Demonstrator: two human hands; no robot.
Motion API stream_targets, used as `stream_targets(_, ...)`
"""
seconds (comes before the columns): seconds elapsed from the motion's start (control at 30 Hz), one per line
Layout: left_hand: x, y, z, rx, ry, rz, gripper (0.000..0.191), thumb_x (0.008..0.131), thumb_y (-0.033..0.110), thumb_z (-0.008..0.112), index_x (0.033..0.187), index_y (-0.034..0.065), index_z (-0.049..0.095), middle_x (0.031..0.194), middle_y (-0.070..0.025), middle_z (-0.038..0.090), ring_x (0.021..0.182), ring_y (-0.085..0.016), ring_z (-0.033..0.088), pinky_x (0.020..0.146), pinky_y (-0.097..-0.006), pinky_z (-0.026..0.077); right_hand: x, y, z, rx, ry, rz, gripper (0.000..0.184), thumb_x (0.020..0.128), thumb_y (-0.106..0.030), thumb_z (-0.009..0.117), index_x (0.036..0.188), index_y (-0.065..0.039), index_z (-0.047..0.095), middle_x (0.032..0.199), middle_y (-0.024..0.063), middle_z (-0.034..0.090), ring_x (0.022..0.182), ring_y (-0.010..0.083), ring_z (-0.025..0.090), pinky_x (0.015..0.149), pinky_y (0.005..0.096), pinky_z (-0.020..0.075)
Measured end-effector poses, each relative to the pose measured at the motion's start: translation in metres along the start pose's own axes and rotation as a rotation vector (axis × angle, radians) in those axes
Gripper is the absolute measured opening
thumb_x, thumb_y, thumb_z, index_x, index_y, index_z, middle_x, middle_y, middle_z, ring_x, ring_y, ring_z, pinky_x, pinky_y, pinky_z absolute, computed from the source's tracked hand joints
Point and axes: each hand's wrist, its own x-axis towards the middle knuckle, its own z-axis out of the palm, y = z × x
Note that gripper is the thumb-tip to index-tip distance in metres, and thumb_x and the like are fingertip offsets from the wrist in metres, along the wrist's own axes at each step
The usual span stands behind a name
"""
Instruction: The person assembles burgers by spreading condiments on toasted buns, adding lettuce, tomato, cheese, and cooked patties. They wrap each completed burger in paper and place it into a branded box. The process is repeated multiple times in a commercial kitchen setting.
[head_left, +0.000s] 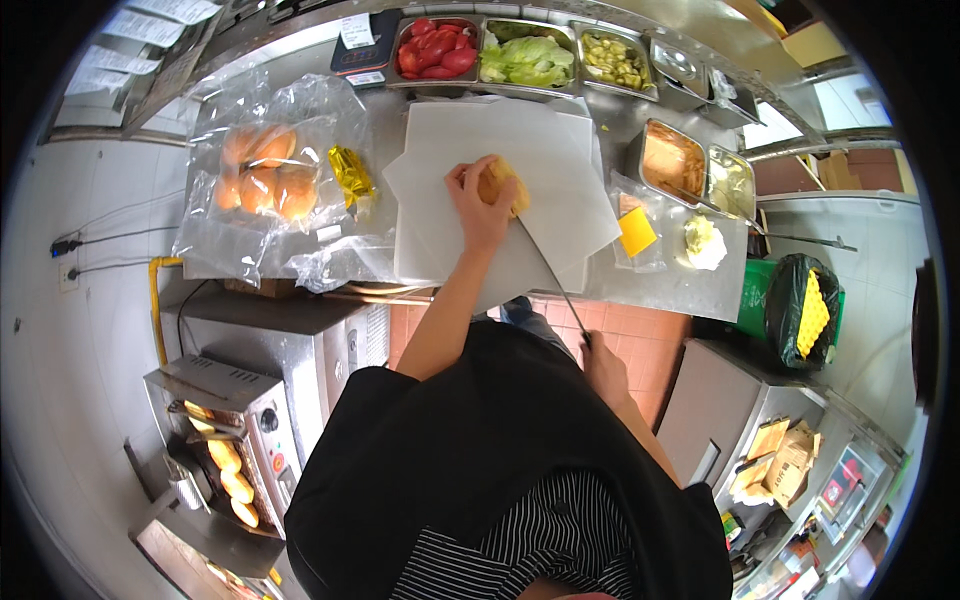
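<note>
My left hand (481, 214) grips a bread bun (516, 180) over a stack of white paper sheets (435, 131) on the steel worktop. In my right hand (604, 369), below the worktop's near edge, is the dark handle of a long thin knife (551, 270). Its blade slants up across the paper, and the far end meets the bun's lower edge. Whether the tip is inside the bun cannot be seen. To the left, several round buns (262, 180) lie in a clear plastic bag, with a crumpled gold wrapper (350, 176) beside them.
Steel pans of tomato (437, 51), lettuce (529, 60) and pickles (615, 61) line the back. At right stand a pan of orange-brown sauce (673, 161), sliced cheese (637, 231) on plastic and a white creamy mound (703, 244). A toaster holding bread (232, 476) is lower left.
</note>
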Motion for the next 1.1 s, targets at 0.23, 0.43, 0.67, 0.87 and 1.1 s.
stream_targets(0.23, 0.026, -0.031, -0.03, -0.294, 0.033, -0.238, 0.035, 0.097, 0.02, 0.073, 0.128, 0.0057, 0.066, 0.123, -0.0127, 0.063, 0.113, -0.023, 0.061, 0.102, -0.0374, 0.049, 0.032, -0.022, -0.045, -0.167, 0.222, -0.146, 0.06, 0.101, -0.019, 0.061, 0.155, -0.006, 0.038, 0.143, 0.026, 0.053, 0.114, 0.0476, 0.061, 0.089, 0.0532, 0.0531)
stream_targets(0.43, 0.017, -0.084, 0.016, -0.691, -0.041, -0.251, 0.048, 0.092, 0.018, 0.077, 0.135, 0.0056, 0.06, 0.127, -0.0097, 0.066, 0.116, -0.023, 0.063, 0.102, -0.0403, 0.054, 0.183, -0.141, -0.081, -0.108, 0.358, -0.807, 0.064, 0.099, -0.031, 0.07, 0.153, -0.007, 0.045, 0.151, 0.0242, 0.048, 0.137, 0.039, 0.05, 0.113, 0.0471, 0.0409)
stream_targets(0.67, -0.029, -0.006, -0.15, -0.784, 0.157, -0.299, 0.069, 0.093, 0.01, 0.073, 0.155, 0.0055, 0.042, 0.145, -0.0145, 0.056, 0.133, -0.023, 0.055, 0.114, -0.0364, 0.044, 0.185, -0.264, -0.037, 0.318, -0.258, -0.716, 0.059, 0.095, -0.019, 0.076, 0.143, -0.001, 0.046, 0.135, 0.0133, 0.057, 0.118, 0.0213, 0.062, 0.101, 0.0361, 0.0512)
stream_targets(0.87, -0.11, 0.106, -0.395, -0.55, 0.254, 0.069, 0.091, 0.089, 0.017, 0.085, 0.162, 0.007, 0.032, 0.157, -0.011, 0.045, 0.142, -0.023, 0.049, 0.117, -0.0393, 0.044, 0.07, -0.424, 0.054, 0.537, -0.585, -1.128, 0.074, 0.086, -0.009, 0.08, 0.148, -0.004, 0.039, 0.141, 0.0124, 0.052, 0.131, 0.0259, 0.053, 0.114, 0.0418, 0.0421)
stream_targets(1.1, -0.136, 0.152, -0.718, 0.06, 0.903, 0.091, 0.068, 0.083, 0.013, 0.088, 0.14, 0.0024, 0.053, 0.136, -0.0103, 0.061, 0.114, -0.02, 0.065, 0.091, -0.0358, 0.059, -0.079, -0.756, 0.225, 0.435, -0.729, -1.55, 0.077, 0.086, -0.026, 0.087, 0.144, -0.002, 0.043, 0.135, 0.0155, 0.059, 0.123, 0.0229, 0.06, 0.095, 0.0309, 0.053)
